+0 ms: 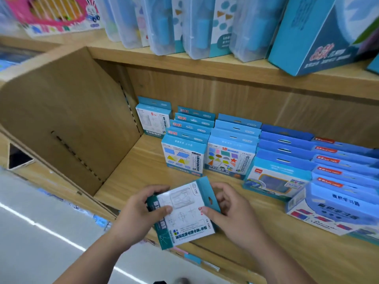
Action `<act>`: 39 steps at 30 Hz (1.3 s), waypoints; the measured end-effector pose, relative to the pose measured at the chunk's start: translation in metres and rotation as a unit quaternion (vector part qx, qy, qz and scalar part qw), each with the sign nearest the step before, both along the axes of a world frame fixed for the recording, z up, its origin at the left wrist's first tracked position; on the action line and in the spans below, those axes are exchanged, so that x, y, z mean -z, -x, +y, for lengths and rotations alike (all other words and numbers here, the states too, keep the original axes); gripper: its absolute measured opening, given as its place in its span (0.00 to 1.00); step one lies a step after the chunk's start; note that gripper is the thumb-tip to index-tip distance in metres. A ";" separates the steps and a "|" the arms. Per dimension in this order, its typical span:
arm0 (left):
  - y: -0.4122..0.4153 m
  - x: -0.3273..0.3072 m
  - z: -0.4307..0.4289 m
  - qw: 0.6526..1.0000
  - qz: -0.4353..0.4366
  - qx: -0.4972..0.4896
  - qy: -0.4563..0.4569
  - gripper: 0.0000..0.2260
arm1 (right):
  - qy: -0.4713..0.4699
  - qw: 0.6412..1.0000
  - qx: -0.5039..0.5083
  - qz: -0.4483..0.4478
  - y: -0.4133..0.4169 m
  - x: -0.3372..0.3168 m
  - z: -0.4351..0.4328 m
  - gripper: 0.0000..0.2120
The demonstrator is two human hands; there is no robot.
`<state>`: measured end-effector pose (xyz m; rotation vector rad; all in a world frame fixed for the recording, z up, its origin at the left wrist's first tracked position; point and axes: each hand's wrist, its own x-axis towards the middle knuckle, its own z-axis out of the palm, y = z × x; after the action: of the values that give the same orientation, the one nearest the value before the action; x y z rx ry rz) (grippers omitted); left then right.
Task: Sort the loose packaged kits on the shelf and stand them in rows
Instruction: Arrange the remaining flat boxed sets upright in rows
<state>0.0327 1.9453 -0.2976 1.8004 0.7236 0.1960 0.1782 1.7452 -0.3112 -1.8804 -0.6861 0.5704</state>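
Observation:
Both hands hold one teal-and-white packaged kit (184, 212) just above the front edge of the wooden shelf (131, 173). My left hand (139, 214) grips its left side, thumb on the clear front. My right hand (229, 210) grips the right side by the teal hang tab. The kit lies tilted, its face turned up. A matching kit (152, 117) stands upright at the back left. Beside it stand rows of kits: one with triangle pictures (183, 158), one with coloured shapes (230, 158), one of darker blue packs (279, 177).
A brown shelf side panel (67, 119) closes off the left. More blue packs (344, 160) stand at the right, and a blue box (332, 208) lies flat at the front right. The shelf above carries clear plastic cases (164, 21) and a large blue box (320, 33).

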 end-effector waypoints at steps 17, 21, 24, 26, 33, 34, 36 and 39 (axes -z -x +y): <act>0.030 0.003 0.058 0.989 -0.031 -0.133 -0.057 0.14 | 0.014 0.989 -0.061 -0.137 0.011 -0.043 0.102 0.30; 0.025 -0.001 0.089 0.988 -0.059 -0.123 -0.080 0.13 | 0.063 0.978 -0.056 -0.192 0.013 -0.061 0.138 0.30; 0.016 -0.007 0.106 0.986 -0.090 -0.105 -0.096 0.19 | 0.091 0.960 -0.066 -0.256 0.011 -0.083 0.168 0.29; 0.006 -0.010 0.117 0.986 -0.110 -0.086 -0.088 0.21 | 0.106 0.945 -0.069 -0.302 0.005 -0.098 0.187 0.29; -0.024 -0.002 0.137 0.993 -0.060 -0.027 -0.097 0.40 | 0.212 0.882 -0.063 -0.416 -0.031 -0.129 0.236 0.27; -0.027 -0.002 0.138 0.994 -0.058 -0.016 -0.095 0.40 | 0.219 0.876 -0.061 -0.425 -0.036 -0.131 0.242 0.26; -0.035 -0.002 0.141 0.994 -0.060 0.006 -0.089 0.38 | 0.231 0.871 -0.060 -0.430 -0.045 -0.133 0.254 0.25; -0.050 0.001 0.146 0.995 -0.054 0.016 -0.077 0.35 | 0.275 0.852 -0.074 -0.440 -0.057 -0.131 0.267 0.26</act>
<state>0.0830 2.0918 -0.2986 1.9313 0.6156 0.3333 0.2355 2.0124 -0.1806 -2.6602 -1.3733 -0.0774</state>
